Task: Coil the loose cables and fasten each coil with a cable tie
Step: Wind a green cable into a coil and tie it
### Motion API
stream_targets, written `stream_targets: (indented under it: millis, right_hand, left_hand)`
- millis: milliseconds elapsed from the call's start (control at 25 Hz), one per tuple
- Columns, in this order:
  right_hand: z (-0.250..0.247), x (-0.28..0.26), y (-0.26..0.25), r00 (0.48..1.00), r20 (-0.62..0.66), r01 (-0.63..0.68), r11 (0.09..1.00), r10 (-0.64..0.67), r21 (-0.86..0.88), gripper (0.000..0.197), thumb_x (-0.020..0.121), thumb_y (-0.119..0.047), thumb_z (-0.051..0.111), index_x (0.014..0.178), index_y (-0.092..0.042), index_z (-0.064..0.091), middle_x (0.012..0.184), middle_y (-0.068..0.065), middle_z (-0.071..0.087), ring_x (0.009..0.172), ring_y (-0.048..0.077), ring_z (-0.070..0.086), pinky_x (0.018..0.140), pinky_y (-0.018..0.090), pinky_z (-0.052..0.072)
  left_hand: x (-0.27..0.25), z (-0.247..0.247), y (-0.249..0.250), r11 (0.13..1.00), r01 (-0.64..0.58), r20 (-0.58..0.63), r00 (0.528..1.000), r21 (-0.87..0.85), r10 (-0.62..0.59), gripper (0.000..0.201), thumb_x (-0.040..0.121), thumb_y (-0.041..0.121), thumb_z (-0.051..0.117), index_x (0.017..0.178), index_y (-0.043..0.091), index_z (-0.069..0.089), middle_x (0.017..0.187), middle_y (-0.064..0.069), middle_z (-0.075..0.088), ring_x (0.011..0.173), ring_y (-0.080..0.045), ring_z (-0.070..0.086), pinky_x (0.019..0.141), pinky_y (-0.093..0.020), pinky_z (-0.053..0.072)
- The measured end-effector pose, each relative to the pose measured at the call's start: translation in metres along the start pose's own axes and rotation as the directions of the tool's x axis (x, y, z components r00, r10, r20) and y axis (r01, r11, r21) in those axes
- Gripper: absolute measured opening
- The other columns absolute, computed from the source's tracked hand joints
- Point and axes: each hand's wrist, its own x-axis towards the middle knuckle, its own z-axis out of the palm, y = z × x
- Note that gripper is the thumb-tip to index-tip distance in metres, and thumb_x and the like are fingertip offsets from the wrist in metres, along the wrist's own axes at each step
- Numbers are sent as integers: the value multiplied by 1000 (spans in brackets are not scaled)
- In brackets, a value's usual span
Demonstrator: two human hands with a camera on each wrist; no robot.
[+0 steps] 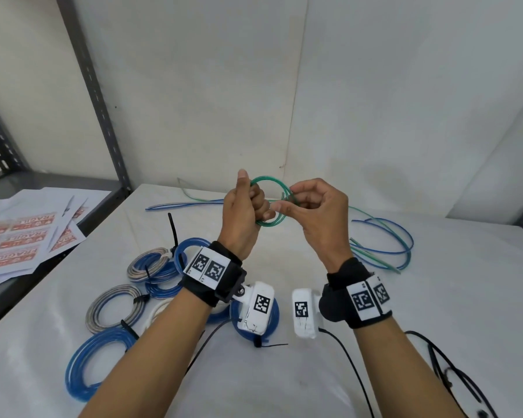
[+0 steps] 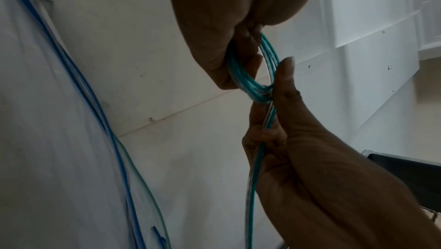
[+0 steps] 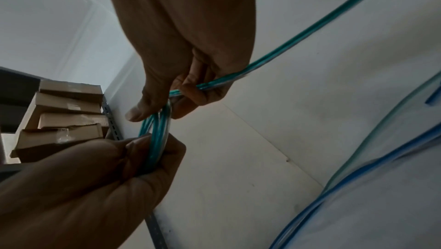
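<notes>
Left hand fingers clamp green coil so loops can't spring; right hand pinches its tail to feed next wrap

The right hand enters from the top; thumb and fingers pinch the green cable, whose free length runs to the upper right. The left hand, at lower left, grips the green coil. Blue cables lie at right. Cardboard boxes are stacked at left beside a slotted upright.
</notes>
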Motion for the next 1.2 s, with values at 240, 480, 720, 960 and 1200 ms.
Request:
stream_targets:
  millis: [240, 480, 720, 960, 1200]
  right_hand:
    - [2, -5, 25, 997, -48, -56, 998, 56, -1, 28, 79, -14, 86, 100, -8, 69, 85, 7, 78, 77, 21, 75, 62, 27, 56]
    - [6, -8, 37, 995, -94, -14, 995, 23, 95, 6, 88, -6, 76, 94, -8, 74, 87, 10, 78, 77, 23, 76, 62, 27, 58]
    - [-29, 1, 22, 987, 160, -6, 995, 22, -102, 5, 85, -7, 79, 89, -10, 77, 76, 10, 76, 67, 20, 71, 59, 23, 50]
    - [-34, -3, 17, 955, 297, 62, 965, 17, -256, 11, 92, -9, 72, 100, -12, 79, 85, 2, 77, 75, 17, 73, 60, 26, 53]
    - [-16, -6, 16, 996, 80, -47, 997, 42, 61, 7, 91, -6, 72, 97, -2, 70, 89, 12, 78, 83, 25, 77, 63, 30, 59]
  left_hand:
    - [6, -6, -16, 997, 10, -31, 999, -75, -12, 47, 110, 39, 32, 67, 20, 29, 53, 7, 18, 47, -10, 16, 46, -23, 24]
    - [11, -8, -27, 998, 6, -27, 1000, -64, -8, 47, 110, 40, 31, 68, 20, 30, 56, 5, 16, 49, -12, 14, 50, -27, 22]
    - [14, -28, -7, 845, 41, 255, 945, 534, -207, 59, 109, 46, 29, 71, 7, 53, 50, 0, 40, 47, -20, 45, 78, -44, 58]
    - [4, -27, -9, 695, -183, 418, 890, 695, -184, 49, 110, 38, 34, 67, 17, 44, 63, 2, 32, 51, -8, 38, 61, -30, 44]
    - [13, -24, -2, 962, -77, 214, 977, 263, 19, 45, 109, 42, 31, 69, 22, 29, 65, 3, 14, 54, -13, 16, 53, -27, 28]
